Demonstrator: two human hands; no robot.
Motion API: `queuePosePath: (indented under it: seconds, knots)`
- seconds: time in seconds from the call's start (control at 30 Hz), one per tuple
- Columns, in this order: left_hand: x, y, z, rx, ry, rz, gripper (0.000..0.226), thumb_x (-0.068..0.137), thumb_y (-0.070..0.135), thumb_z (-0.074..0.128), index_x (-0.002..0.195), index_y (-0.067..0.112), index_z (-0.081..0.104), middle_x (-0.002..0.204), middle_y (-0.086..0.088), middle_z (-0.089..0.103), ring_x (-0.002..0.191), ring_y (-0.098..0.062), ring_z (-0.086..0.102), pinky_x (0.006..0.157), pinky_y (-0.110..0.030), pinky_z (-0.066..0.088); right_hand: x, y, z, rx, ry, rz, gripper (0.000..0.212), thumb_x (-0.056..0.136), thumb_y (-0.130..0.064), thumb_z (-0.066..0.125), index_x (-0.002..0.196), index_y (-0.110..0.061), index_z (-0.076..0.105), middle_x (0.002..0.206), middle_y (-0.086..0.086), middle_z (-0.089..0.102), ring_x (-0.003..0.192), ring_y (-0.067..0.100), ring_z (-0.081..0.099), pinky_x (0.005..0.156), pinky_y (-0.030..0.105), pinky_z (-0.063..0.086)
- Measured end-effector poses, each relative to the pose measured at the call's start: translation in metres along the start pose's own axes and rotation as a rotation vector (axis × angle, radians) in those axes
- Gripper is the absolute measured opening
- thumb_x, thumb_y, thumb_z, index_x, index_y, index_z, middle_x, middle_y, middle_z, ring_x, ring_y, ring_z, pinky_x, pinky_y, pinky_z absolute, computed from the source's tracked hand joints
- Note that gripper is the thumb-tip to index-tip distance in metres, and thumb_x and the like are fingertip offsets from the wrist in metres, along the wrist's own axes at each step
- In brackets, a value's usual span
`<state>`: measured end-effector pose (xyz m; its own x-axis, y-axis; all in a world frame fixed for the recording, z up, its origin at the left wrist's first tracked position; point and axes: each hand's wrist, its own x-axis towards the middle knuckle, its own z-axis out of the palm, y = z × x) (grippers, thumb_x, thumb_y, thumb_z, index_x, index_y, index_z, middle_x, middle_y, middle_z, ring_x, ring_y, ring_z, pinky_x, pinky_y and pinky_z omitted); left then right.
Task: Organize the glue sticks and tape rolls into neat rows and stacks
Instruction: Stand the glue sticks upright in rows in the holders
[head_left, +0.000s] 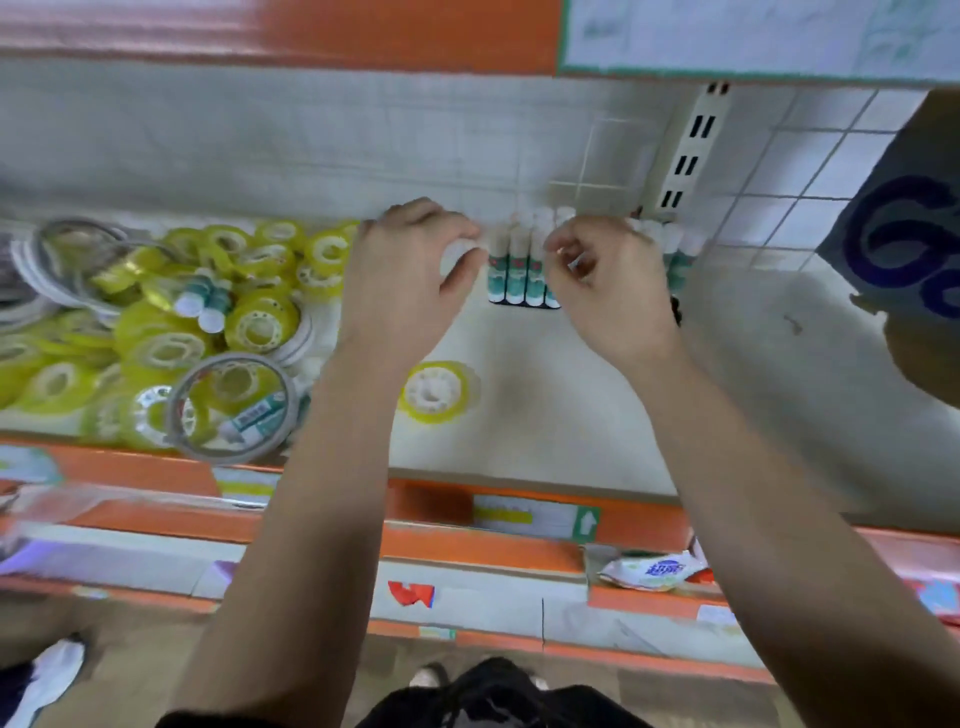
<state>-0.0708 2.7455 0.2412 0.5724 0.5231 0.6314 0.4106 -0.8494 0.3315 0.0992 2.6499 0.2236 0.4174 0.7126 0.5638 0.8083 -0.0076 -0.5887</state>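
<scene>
- Shop shelf (597, 415), pale deck with an orange price rail along its front; gridded white back panel (311, 140) behind.
- Tape-roll heap (156, 332) fills the shelf's left part: yellow rolls lying at all angles, unstacked, with two loose glue sticks (202, 304) tipped over among them.
- Row of glue sticks (519, 265) stands upright against the back panel, centre-right, caps up, long axes vertical. It seems to sit in a low black tray (524, 307); I see only the tray's front edge.
- Left hand (410, 270) is just left of the row, fingers curled round what looks like a white-capped glue stick (457, 254), held upright.
- Right hand (608, 280) overlaps the row's right end, fingers curled, thumb meeting forefinger. I cannot tell what they pinch, if anything.
- Key relation: the row lies between the two hands, its open left end touching or just beside the left hand's stick. My read: that stick goes in there, kept vertical.
- Lone tape roll (439, 389) lies flat near the front, below the left hand.
</scene>
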Motion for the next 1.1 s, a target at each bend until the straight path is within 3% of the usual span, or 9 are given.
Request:
queuePosePath:
  seconds: [0.2, 0.53, 0.73, 0.83, 1.0, 1.1]
  knots:
    - [-0.048, -0.055, -0.051, 0.081, -0.03, -0.078, 0.029, 0.088, 0.036, 0.058, 0.102, 0.015, 0.073, 0.098, -0.006, 0.069, 0.09, -0.03, 0.067, 0.079, -0.048, 0.053, -0.023, -0.06, 0.057, 0.143, -0.222, -0.016, 0.015, 0.079, -0.02, 0.059, 0.087, -0.014, 0.071, 0.082, 0.005, 0.066, 0.068, 0.018, 0.061, 0.071, 0.03, 0.049]
    - [-0.089, -0.099, -0.087, 0.079, 0.005, -0.097, 0.022, 0.088, 0.029, 0.06, 0.096, 0.014, 0.074, 0.096, -0.003, 0.07, 0.086, -0.029, 0.067, 0.077, -0.049, 0.053, -0.054, -0.105, 0.111, 0.14, -0.385, 0.016, 0.009, 0.086, -0.015, 0.065, 0.089, -0.016, 0.073, 0.086, 0.003, 0.068, 0.073, 0.015, 0.062, 0.077, 0.033, 0.051]
    - [-0.108, -0.116, -0.092, 0.038, 0.009, -0.098, 0.018, 0.091, 0.027, 0.06, 0.09, 0.015, 0.073, 0.091, 0.001, 0.069, 0.081, -0.025, 0.065, 0.07, -0.048, 0.052, -0.062, -0.111, 0.118, 0.059, -0.597, -0.026, 0.025, 0.093, -0.024, 0.065, 0.114, -0.013, 0.071, 0.103, 0.006, 0.065, 0.088, 0.016, 0.06, 0.082, 0.028, 0.046]
    - [-0.111, -0.118, -0.092, 0.021, 0.014, -0.097, 0.016, 0.091, 0.026, 0.061, 0.09, 0.016, 0.073, 0.091, 0.003, 0.069, 0.08, -0.022, 0.064, 0.07, -0.049, 0.052, -0.062, -0.111, 0.118, 0.05, -0.612, -0.027, 0.024, 0.091, -0.018, 0.067, 0.114, -0.012, 0.071, 0.102, 0.007, 0.065, 0.09, 0.019, 0.06, 0.083, 0.031, 0.046]
    - [-0.111, -0.119, -0.093, 0.012, 0.012, -0.092, 0.016, 0.092, 0.025, 0.061, 0.092, 0.015, 0.073, 0.091, 0.002, 0.069, 0.082, -0.022, 0.065, 0.071, -0.05, 0.051, -0.061, -0.11, 0.117, 0.062, -0.605, 0.049, 0.018, 0.087, -0.011, 0.07, 0.104, -0.013, 0.072, 0.091, -0.006, 0.059, 0.082, 0.008, 0.053, 0.069, 0.005, 0.036]
    - [-0.11, -0.119, -0.093, 0.007, 0.015, -0.087, 0.015, 0.091, 0.024, 0.062, 0.091, 0.015, 0.073, 0.091, 0.001, 0.069, 0.082, -0.022, 0.065, 0.071, -0.049, 0.051, -0.059, -0.108, 0.117, 0.115, -0.583, 0.098, 0.017, 0.089, -0.011, 0.068, 0.105, -0.015, 0.07, 0.092, -0.004, 0.064, 0.085, 0.009, 0.056, 0.073, 0.008, 0.04]
